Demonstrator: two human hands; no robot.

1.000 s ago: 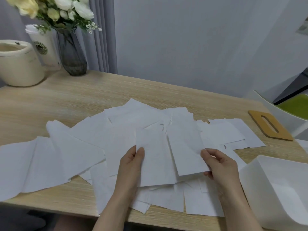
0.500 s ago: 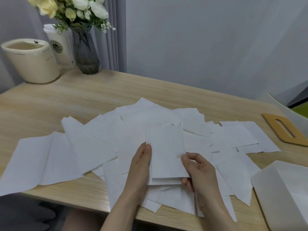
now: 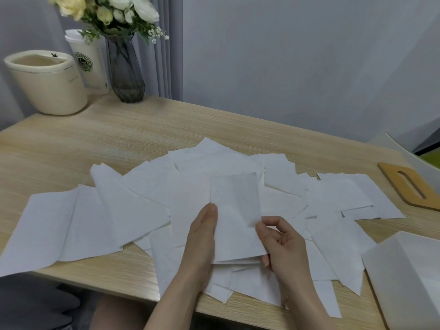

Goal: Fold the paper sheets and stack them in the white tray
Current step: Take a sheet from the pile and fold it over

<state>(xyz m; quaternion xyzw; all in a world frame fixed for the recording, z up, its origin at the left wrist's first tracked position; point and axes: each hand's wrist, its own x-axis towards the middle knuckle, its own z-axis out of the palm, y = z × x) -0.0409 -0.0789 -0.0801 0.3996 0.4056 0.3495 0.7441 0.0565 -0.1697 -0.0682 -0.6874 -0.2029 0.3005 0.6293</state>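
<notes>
A folded white paper sheet (image 3: pixel 234 210) is held just above the pile at the table's middle front. My left hand (image 3: pixel 202 236) lies along its left edge, fingers straight, thumb hidden behind the paper. My right hand (image 3: pixel 281 241) pinches its right edge, fingers curled. Several loose white paper sheets (image 3: pixel 114 217) are spread across the wooden table (image 3: pixel 119 139), overlapping. The white tray (image 3: pixel 390 270) stands at the bottom right corner, partly out of frame.
At the back left stand a cream pot (image 3: pixel 47 82), a paper cup (image 3: pixel 88 63) and a grey vase of flowers (image 3: pixel 125 67). A wooden slotted lid (image 3: pixel 409 186) lies at the right edge. A white chair (image 3: pixel 402 148) is behind it.
The two halves of the sheet have been brought together into one narrow folded piece. My right hand moved left to the folded edge. The view shifted right.
</notes>
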